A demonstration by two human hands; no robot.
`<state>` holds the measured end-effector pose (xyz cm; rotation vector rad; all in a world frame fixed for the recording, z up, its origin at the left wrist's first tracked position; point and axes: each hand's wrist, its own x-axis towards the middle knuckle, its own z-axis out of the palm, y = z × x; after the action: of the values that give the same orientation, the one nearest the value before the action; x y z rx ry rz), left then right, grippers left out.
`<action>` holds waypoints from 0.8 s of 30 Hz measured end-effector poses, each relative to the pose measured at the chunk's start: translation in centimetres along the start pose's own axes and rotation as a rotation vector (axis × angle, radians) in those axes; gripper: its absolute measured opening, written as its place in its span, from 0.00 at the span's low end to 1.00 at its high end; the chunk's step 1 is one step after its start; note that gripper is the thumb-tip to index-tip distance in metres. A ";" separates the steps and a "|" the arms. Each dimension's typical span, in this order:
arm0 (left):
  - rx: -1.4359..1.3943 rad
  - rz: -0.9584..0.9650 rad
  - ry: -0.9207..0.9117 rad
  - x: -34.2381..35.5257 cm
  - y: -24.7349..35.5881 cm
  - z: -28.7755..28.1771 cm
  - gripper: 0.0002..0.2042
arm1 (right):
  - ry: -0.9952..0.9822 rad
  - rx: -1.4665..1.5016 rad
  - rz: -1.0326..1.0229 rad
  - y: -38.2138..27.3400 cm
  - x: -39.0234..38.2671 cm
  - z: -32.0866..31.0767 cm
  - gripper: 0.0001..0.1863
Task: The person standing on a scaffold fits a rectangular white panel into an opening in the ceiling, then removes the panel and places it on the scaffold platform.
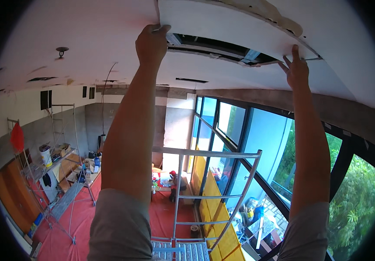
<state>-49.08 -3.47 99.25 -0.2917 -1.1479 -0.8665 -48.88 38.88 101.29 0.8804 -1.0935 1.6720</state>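
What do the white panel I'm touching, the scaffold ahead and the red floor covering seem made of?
Panel: probably plasterboard; flat, matt white, with ragged edges around it. Scaffold: likely bare metal; grey tubes shine slightly. Floor covering: cloth or plastic, I can't tell; dull red, wrinkled.

My arms are raised overhead to a white panel [226, 30] at the ceiling [100, 30]. My left hand [151, 42] is curled at its left corner, thumb along the edge; my right hand [297, 71] touches it near the right corner, fingers spread. Between my hands, a dark gap [213, 45] shows metal strips [251, 55]. Below me are a scaffold rail [207, 152] and a metal platform [191, 251]. Another scaffold [74, 130] stands to the left, over red sheeting [70, 222]. Windows [261, 130] line the right, with yellow boards [220, 213] along their foot and trees [357, 204] outside.
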 end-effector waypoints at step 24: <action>-0.395 -0.294 0.157 -1.1 0.1 2.1 0.25 | 0.010 -0.058 0.020 -0.8 -1.7 1.9 0.52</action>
<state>-50.59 -1.68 99.19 -0.3756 -0.8788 -1.3561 -47.45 36.78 100.66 0.8257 -1.1415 1.6508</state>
